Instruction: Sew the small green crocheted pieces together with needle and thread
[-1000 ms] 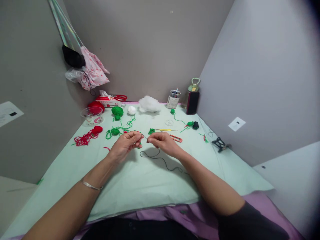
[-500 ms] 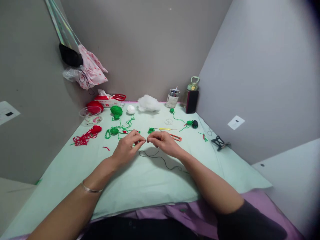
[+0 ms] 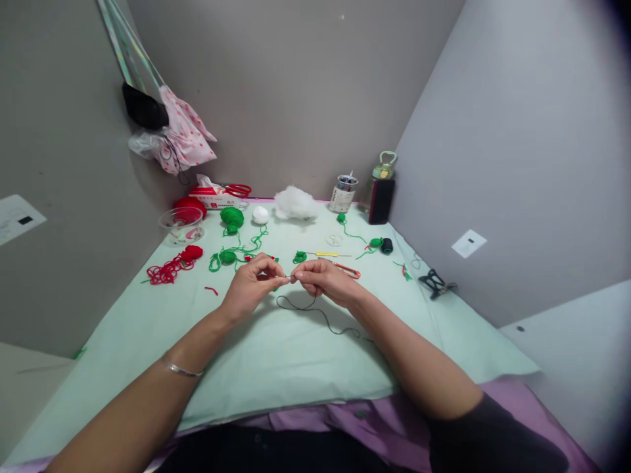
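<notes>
Above the pale green cloth (image 3: 296,368), my left hand (image 3: 257,284) and my right hand (image 3: 323,281) meet almost fingertip to fingertip. Thumb and index finger of each are pinched together. A thin dark strand spans the small gap between them; what my left fingertips hold is too small to make out. From under my right hand a dark thread (image 3: 323,314) trails in loops across the cloth. Just beyond the hands are a small green yarn piece (image 3: 300,257), a yellow-handled crochet hook (image 3: 327,254) and an orange cutter (image 3: 351,270), partly hidden by my right hand.
Red yarn (image 3: 170,269) and green yarn balls (image 3: 231,218) are at left, near a clear bowl (image 3: 182,226). White stuffing (image 3: 296,203), a can of pens (image 3: 344,194) and a phone (image 3: 381,202) stand at the back. A black thread spool (image 3: 387,246) and a black clip (image 3: 434,284) are at right.
My fingertips remain close together, with a thin dark strand now showing between them. My left fingers have shifted slightly. The whole view has moved a little; the objects on the cloth stay put.
</notes>
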The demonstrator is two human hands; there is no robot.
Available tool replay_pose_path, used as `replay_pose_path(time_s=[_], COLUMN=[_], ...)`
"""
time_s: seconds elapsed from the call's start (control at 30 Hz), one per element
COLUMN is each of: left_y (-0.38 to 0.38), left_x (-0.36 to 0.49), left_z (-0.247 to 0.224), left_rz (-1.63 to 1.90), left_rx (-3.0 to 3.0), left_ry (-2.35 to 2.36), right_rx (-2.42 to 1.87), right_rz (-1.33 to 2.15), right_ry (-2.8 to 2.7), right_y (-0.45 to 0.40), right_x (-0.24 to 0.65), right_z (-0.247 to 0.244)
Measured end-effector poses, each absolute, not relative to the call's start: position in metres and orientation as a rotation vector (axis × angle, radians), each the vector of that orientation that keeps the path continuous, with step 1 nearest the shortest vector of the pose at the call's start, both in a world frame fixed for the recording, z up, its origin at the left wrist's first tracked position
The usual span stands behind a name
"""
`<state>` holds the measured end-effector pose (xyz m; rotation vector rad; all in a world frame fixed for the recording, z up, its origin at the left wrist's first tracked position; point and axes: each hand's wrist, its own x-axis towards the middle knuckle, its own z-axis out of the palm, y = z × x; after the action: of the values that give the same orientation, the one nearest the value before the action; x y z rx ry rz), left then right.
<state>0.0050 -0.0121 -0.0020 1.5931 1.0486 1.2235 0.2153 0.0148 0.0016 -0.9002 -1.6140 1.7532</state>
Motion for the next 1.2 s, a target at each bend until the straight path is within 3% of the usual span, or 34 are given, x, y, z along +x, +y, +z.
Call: replay_pose_path(time_s=[0.63,0.7,0.8,0.87,0.97,1.2], left_y=[-0.003,-0.003,-0.005,-0.008,-0.013,-0.015], left_x=[-0.01,-0.011,-0.009,-0.006,0.0,0.003], left_z=[0.004,0.004,0.005,0.007,0.008,0.005], left_rz=[1.266,1.194,1.105,1.058,0.989,0.958], left_rx=[1.413,1.459,1.491,1.507,1.528,1.497], left_ry=[0.989,1.004,0.993,0.962,0.92,0.856], right_rx=[-0.866,-1.023,-1.52,-1.679,-1.791,-1.783], right_rz=[1.602,1.409,0.588,0.301,0.143,0.134], right_ry=[-1.84,-1.956,-1.903,-1.743,-1.607,-1.526], right_y=[0.015,0.023,0.047,0.065,0.084,0.092], right_x=[0.227,0.237,0.267,0.295,0.335,0.36], right_z=[0.015,0.015,0.012,0.006,-0.008,-0.036])
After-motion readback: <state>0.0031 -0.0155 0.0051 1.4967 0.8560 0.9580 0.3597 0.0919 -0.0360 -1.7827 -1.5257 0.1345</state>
